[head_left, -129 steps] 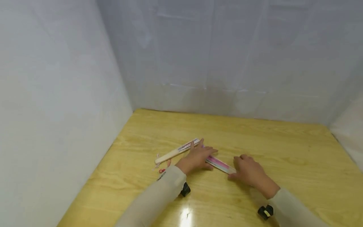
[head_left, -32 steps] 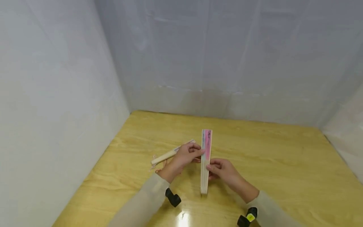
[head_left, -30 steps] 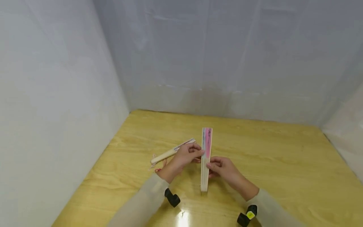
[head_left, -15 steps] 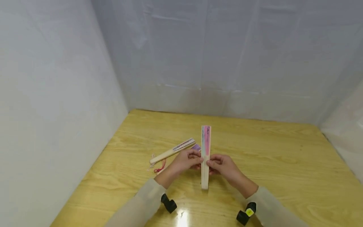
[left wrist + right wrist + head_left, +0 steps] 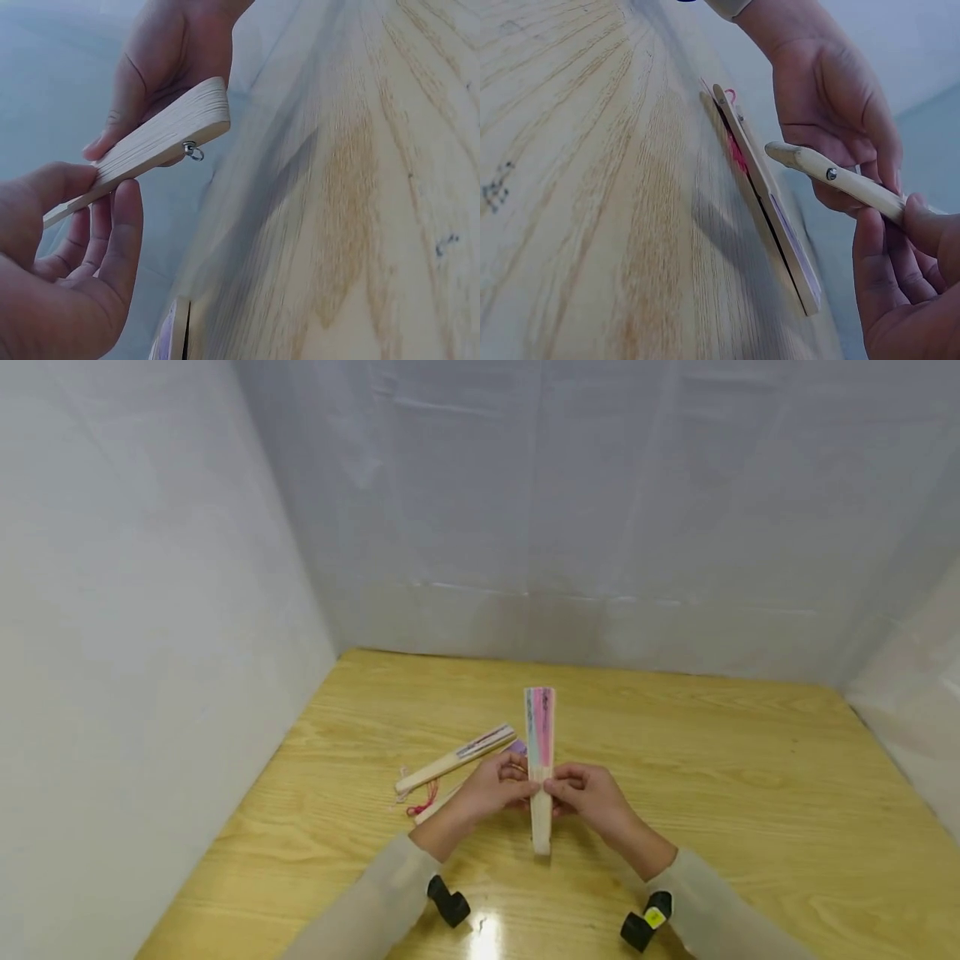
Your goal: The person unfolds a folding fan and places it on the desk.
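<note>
A folded hand fan [image 5: 542,735] with a pink and pale blue leaf stands nearly upright between the two hands, close over the table. My left hand [image 5: 487,789] pinches its left side at the wooden ribs, thumb in front. On the opposite side, at about the same height, my right hand [image 5: 596,797] pinches it between thumb and fingers. A metal rivet with a small ring [image 5: 193,151] shows near the base of the fan in the left wrist view. The leaf end looks slightly spread, and fingers behind the fan are partly hidden.
Left of the hands, a folded fan [image 5: 427,774] with a white, dark-marked leaf lies on the wooden table [image 5: 712,760]. Beside it a purple-leafed fan [image 5: 519,747] is partly covered by the left arm. A red tassel [image 5: 418,808] lies near them. White sheeting [image 5: 450,510] surrounds the table.
The pink fan, lying on the table under both hands at first, has been raised upright. Over the last second my left hand slid down it to the ribs, and its top widened slightly.
</note>
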Available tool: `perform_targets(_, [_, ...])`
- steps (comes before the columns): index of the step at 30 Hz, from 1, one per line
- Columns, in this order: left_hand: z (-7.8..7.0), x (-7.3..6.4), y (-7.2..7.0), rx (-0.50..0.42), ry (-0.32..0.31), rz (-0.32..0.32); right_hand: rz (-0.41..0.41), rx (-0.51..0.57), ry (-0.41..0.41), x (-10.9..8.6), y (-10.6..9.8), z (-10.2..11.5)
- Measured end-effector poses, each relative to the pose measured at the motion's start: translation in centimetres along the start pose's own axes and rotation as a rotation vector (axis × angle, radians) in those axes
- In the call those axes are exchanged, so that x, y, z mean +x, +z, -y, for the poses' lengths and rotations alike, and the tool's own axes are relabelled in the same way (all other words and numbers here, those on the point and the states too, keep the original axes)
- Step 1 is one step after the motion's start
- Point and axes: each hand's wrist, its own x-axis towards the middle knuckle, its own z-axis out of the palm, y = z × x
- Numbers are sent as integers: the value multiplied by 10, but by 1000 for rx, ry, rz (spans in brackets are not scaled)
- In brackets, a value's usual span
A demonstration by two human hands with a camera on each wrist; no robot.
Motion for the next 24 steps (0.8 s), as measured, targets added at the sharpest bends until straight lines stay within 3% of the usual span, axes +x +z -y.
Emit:
perform_targets(10, [-2, 2, 3, -37, 53, -52, -117, 26, 24, 3, 1, 3])
perform_targets(24, [2, 5, 6, -93, 73, -144, -184, 100, 64, 5, -3, 2])
